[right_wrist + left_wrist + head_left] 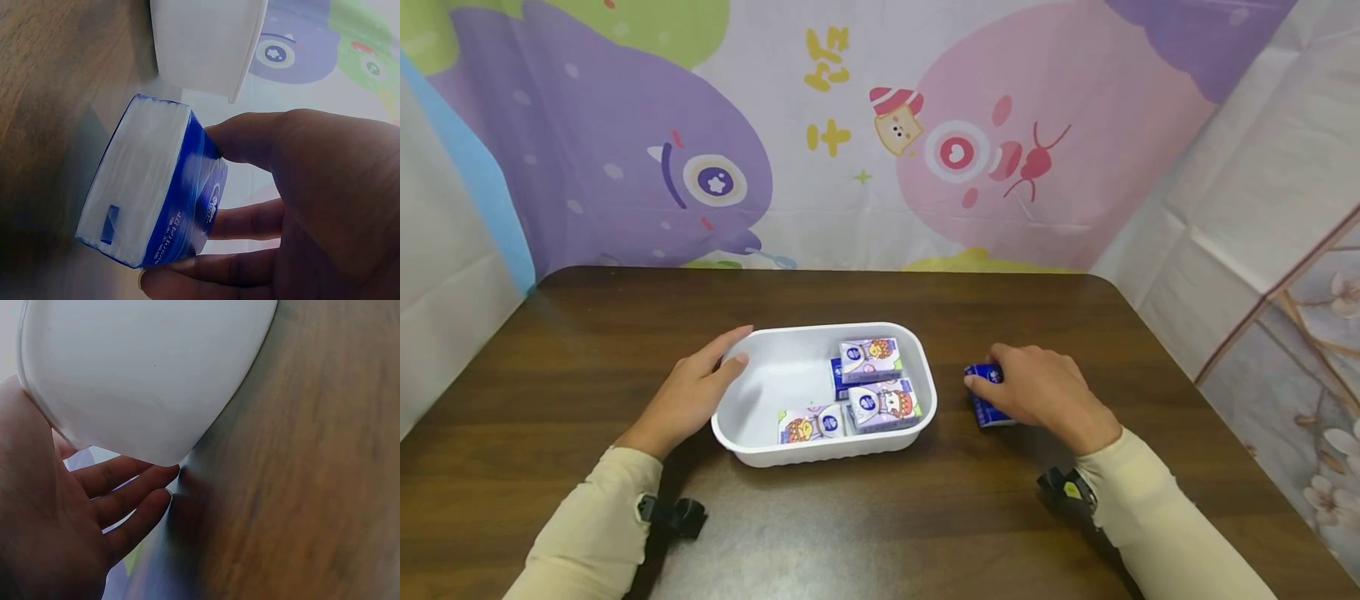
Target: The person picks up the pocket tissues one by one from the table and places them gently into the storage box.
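Observation:
A white plastic tray [767, 400] lies on the table with its left end in my left hand [688, 396]. The thumb lies over the rim, and the other fingers [134, 497] reach around the outside wall. To the tray's right, my right hand [1045, 392] grips a small blue pack of tissues [140, 181] between thumb and fingers, low over the wood. Its white folded sheets face the right wrist camera. Inside the tray, toward the right, sit lilac cartoon-printed tissue packs [883, 404] and a blue pack [837, 379] partly hidden by them.
The dark brown wooden table [865, 533] extends around the tray. Behind it hangs a cartoon-printed cloth [820, 217]. A pale floral curtain [1247, 275] runs along the right side. Both sleeves carry black wrist straps [673, 515].

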### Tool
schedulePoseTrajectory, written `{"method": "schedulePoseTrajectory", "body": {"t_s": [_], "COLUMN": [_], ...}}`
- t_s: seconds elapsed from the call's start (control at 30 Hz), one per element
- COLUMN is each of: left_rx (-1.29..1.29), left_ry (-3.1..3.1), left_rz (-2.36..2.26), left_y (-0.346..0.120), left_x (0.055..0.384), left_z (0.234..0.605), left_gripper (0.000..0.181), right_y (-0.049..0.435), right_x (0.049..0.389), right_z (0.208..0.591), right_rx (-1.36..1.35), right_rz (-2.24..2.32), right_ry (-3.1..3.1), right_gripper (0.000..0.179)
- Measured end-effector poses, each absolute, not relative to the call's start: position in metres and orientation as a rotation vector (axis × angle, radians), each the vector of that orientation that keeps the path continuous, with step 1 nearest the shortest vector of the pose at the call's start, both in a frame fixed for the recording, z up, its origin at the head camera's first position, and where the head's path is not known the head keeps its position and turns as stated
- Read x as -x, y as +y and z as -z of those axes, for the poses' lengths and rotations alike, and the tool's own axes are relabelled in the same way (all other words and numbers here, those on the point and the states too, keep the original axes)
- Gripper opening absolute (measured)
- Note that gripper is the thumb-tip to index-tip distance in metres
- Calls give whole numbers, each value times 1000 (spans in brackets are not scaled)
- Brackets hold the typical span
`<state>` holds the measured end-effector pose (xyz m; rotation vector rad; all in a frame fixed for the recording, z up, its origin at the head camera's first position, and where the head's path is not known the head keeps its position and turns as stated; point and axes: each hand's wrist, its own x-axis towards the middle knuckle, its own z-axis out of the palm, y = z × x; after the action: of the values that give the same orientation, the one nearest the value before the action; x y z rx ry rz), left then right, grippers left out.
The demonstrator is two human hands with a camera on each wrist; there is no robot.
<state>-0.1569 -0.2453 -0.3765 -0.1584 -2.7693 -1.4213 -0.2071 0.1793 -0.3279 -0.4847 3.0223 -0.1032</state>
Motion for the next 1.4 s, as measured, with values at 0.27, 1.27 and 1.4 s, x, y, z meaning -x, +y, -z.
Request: {"method": "schedulePoseTrajectory", "body": {"t_s": [0.27,1.27,1.4], "left_rx": [148,146,147], "left_ry": [-2770,-2766,-2767], "left_rz": [1403,1399,1399], "left_y": [-245,-246,-246], "left_x": [158,157,157], "left_z": [375,377,377], "left_gripper": [55,54,54], "right_y": [176,148,146], "right_x": [207,207,208], "right_z": [326,320,318], "right_rx": [491,573,572], "right_rz": [114,162,177], "right_ry": [3044,3081,3085], "right_gripper": [60,54,54]}}
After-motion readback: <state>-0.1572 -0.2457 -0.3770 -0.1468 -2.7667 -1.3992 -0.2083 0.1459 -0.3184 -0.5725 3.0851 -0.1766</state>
